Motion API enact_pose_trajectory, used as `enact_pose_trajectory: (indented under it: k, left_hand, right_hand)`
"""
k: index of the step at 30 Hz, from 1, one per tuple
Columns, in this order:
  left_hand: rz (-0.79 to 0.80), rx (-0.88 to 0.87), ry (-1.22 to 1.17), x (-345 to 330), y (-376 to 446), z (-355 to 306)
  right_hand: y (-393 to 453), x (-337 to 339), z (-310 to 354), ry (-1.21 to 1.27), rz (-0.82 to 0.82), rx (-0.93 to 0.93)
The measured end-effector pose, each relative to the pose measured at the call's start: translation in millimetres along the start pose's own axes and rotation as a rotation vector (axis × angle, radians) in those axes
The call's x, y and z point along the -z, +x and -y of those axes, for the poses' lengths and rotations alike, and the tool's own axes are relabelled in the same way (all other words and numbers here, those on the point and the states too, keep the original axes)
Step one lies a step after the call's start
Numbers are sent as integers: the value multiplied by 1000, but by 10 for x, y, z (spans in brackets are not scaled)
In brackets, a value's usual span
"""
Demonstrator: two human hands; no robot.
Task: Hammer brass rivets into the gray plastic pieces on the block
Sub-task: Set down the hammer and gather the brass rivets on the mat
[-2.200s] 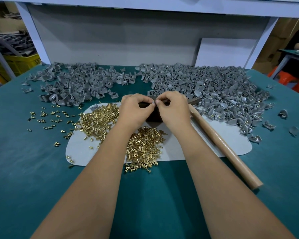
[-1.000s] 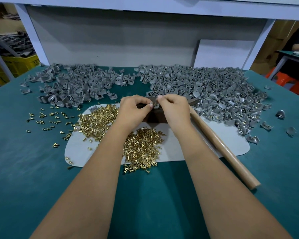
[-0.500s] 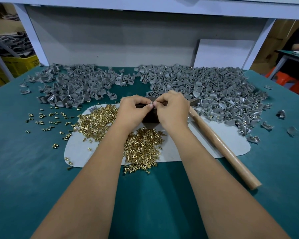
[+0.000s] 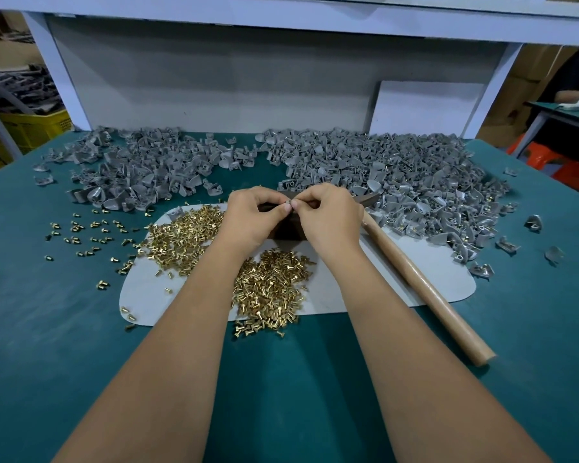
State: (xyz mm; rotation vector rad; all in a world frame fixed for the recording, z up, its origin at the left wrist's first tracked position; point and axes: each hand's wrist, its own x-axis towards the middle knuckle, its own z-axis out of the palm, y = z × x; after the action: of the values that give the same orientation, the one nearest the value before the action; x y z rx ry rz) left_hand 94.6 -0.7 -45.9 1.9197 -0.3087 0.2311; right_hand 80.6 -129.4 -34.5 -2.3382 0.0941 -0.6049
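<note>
Both hands meet above the dark block (image 4: 286, 230), which stands at the far edge of the white mat (image 4: 365, 289) in the middle of the green table (image 4: 47, 329). The left hand (image 4: 248, 218) and the right hand (image 4: 331, 218) have their fingers curled, fingertips brought together on one small gray plastic piece (image 4: 288, 204) held over the block's top. Whether a rivet is already seated in it cannot be told; the piece is mostly hidden by the fingertips.

The placement appears deliberate: both hands are needed to align the small part, so the hammer lies unattended, its wooden handle (image 4: 425, 289) resting diagonally across the mat just beside the right forearm (within easy reach for the strike).

Brass rivets (image 4: 268, 289) are heaped on the mat directly below the hands, a second heap (image 4: 184, 235) lies left of them, and strays are scattered over the table further left. Gray pieces lie in two large piles behind the block, the left pile (image 4: 137, 168) and the right pile (image 4: 398, 175); several near the right pile's front edge show brass, probably finished work.

Judgement: positioning step, hammering not yet begun.
</note>
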Motion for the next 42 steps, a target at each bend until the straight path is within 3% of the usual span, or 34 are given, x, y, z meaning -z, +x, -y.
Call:
enact_pose_trajectory:
  k: [7, 14, 16, 19, 21, 25, 31, 37, 42]
  left_hand:
    - [-35, 19, 80, -36, 50, 68]
    - [-49, 22, 102, -41, 65, 88]
    - [-51, 22, 110, -48, 63, 90]
    - [-57, 17, 136, -59, 48, 81]
    - [-78, 19, 159, -63, 35, 70]
    - [-115, 27, 189, -76, 21, 52]
    - [-131, 64, 158, -84, 9, 46]
    - [-203, -12, 257, -116, 20, 64]
    - [-231, 12, 274, -153, 62, 88]
  right_hand:
    - [-59, 43, -36, 242, -72, -51]
    - [-70, 233, -139, 233, -100, -196]
    - [-90, 313, -199, 102, -97, -206]
    - [-163, 489, -331, -431, -71, -172]
    - [-220, 586, -392, -649, 32, -224]
    - [-295, 610, -425, -735, 143, -275]
    - [-239, 639, -390, -553, 18, -286]
    - [-264, 805, -203, -391, -220, 1]
    - [-378, 776, -11, -542, -149, 191]
